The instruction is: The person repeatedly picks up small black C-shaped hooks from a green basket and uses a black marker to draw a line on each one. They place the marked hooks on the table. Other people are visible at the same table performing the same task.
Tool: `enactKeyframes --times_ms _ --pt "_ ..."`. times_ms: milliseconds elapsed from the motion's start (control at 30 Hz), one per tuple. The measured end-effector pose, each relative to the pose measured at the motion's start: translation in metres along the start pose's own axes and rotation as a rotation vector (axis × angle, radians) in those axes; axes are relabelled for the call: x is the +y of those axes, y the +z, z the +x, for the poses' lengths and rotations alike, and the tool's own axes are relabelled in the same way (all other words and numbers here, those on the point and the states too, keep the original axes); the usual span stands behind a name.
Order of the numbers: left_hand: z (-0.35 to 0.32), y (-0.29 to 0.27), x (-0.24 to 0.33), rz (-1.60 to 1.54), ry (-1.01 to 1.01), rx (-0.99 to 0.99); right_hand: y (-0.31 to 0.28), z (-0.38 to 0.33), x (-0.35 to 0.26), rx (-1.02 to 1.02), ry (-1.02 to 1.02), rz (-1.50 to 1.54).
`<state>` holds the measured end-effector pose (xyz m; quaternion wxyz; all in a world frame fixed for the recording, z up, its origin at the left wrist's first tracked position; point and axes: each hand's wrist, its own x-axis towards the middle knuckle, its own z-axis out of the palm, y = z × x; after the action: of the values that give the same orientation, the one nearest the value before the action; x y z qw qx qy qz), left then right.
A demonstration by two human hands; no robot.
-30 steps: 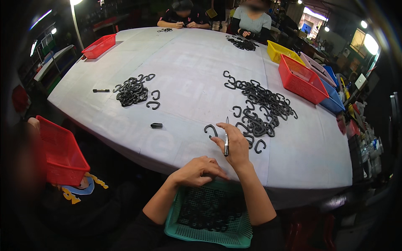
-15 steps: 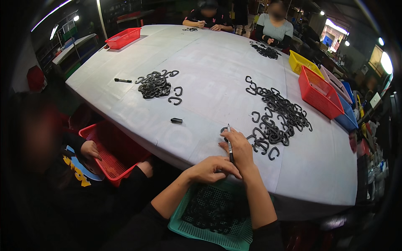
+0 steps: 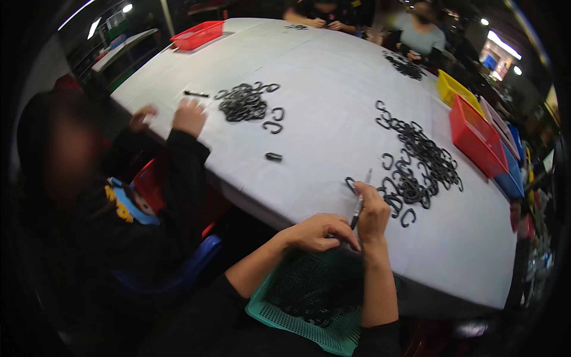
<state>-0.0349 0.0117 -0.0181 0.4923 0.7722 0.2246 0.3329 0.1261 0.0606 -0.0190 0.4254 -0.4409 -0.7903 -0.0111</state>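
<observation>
Right hand (image 3: 373, 209) grips a thin pen-like tool (image 3: 360, 201) (tip up); left hand (image 3: 318, 231) curls beside it, contents unclear. Black hooks (image 3: 419, 166) lie just beyond; green basket (image 3: 279, 303) below.

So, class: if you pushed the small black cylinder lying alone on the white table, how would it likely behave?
The small black cylinder lies on its side on the flat white table, so it would probably roll. It looks short and slim, likely light. It seems rigid, unlikely to bend.
</observation>
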Motion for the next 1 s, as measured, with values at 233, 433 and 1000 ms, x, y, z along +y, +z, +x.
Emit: enactKeyframes --times_ms 233,433,1000 --pt "-0.009 0.003 -0.001 -0.087 0.001 0.086 0.003 0.0 -0.012 -0.033 0.012 -0.079" --pt "-0.01 0.007 0.006 -0.28 -0.049 0.199 0.004 -0.001 -0.016 -0.089 0.118 -0.063" --pt "-0.046 -0.016 0.06 -0.173 0.201 0.62 0.004 -0.005 -0.003 -0.055 0.155 0.057"
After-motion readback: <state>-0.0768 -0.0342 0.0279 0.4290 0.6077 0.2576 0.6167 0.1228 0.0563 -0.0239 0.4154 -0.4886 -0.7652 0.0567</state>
